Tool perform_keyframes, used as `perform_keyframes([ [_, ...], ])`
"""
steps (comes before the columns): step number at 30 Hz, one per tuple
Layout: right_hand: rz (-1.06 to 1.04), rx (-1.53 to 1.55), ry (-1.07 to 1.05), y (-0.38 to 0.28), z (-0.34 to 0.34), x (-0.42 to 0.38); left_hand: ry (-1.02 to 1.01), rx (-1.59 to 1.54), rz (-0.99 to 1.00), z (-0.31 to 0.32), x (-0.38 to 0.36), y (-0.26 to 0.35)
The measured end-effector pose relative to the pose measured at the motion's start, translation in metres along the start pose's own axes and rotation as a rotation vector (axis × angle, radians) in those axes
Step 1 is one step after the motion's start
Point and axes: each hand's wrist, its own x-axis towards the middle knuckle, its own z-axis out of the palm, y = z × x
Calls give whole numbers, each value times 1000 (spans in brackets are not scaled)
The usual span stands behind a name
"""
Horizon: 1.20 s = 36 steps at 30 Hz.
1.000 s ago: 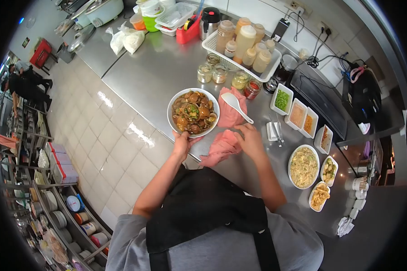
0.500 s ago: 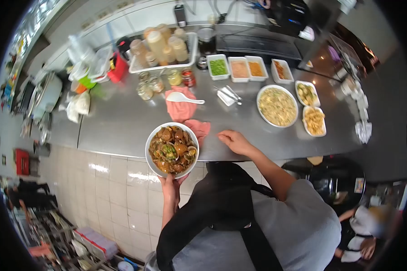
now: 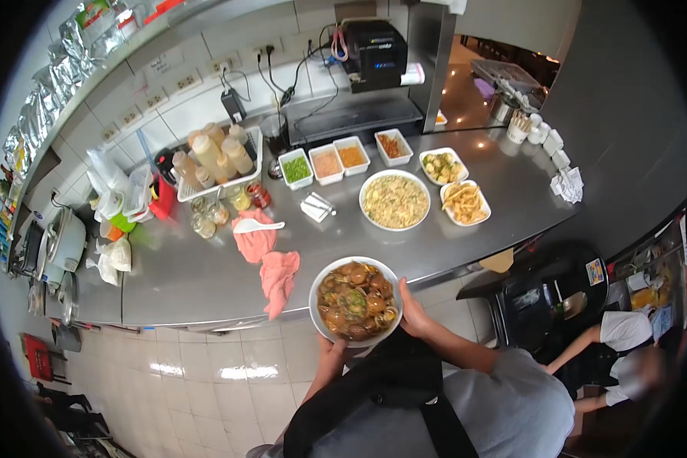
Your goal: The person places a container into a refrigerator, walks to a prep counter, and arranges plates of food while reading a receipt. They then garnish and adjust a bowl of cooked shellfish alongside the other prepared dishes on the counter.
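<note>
Both my hands hold a white bowl (image 3: 314, 311) in front of my body, just off the counter's near edge. Clams in brown sauce (image 3: 359, 284) fill it, with chopped green bits in the middle. My left hand (image 3: 331, 348) grips the bowl from its lower left side, its fingers partly hidden beneath. On the right rim, my right hand (image 3: 414, 310) is pressed with the thumb up along the side. A crumpled pink cloth (image 3: 279, 282) hangs at the counter edge left of the bowl. Behind it, a white spoon (image 3: 258, 226) rests on another pink cloth (image 3: 253, 246).
On the steel counter (image 3: 183, 282) stand a large bowl of noodle-like food (image 3: 395, 200), two small filled dishes (image 3: 466, 203), topping tubs (image 3: 296, 169) and a bottle basket (image 3: 220, 183). A black bin (image 3: 538, 286) and a co-worker (image 3: 626, 343) are at right.
My right hand has come from above the counter onto the bowl's right side. The bowl has moved right along the counter edge, away from the cloths, and my view has turned.
</note>
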Motion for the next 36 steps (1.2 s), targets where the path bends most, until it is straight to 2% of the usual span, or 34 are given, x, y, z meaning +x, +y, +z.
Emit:
perform_keyframes([
  [2, -4, 56, 115, -4, -23, -6, -31, -6, -10, 9, 11, -17],
  [4, -117, 62, 148, -17, -40, -20, -124, 85, -18, 21, 23, -28],
  [9, -195, 141, 246, -67, -101, -35, -186, 168, -93, 119, 49, -22],
  [16, -354, 44, 183, -133, -199, -54, -224, 155, -142, 203, 104, -77],
  [17, -329, 74, 197, -137, -214, -53, -216, 153, -153, 205, 110, -93],
  [19, -308, 31, 177, -142, -242, -51, -176, 279, -57, 194, 129, -134],
  [20, -269, 16, 159, -151, -249, -51, -138, 298, -62, 209, 132, -129],
  [22, -179, -38, 176, -182, -238, -64, -120, 170, -78, 217, 132, -133],
  [23, -112, -82, 187, -194, -235, -66, -117, 186, -79, 201, 136, -147],
  [24, -97, -80, 190, -199, -245, -59, -107, 184, -89, 214, 127, -135],
  [26, -171, -410, 273, -205, -278, -30, 38, 74, -189, 238, 110, -107],
  [30, -145, -328, 286, -217, -302, 26, 67, 89, -151, 203, 110, -131],
  [32, -171, -139, 116, -220, -301, 48, 99, 57, -167, 207, 102, -129],
  [33, -164, -141, 108, -222, -299, 54, 120, 25, -185, 212, 99, -125],
  [35, -219, -180, 233, -223, -293, 63, 120, 52, -169, 212, 98, -127],
  [36, -213, -185, 227, -226, -292, 67, 109, 83, -157, 211, 97, -129],
])
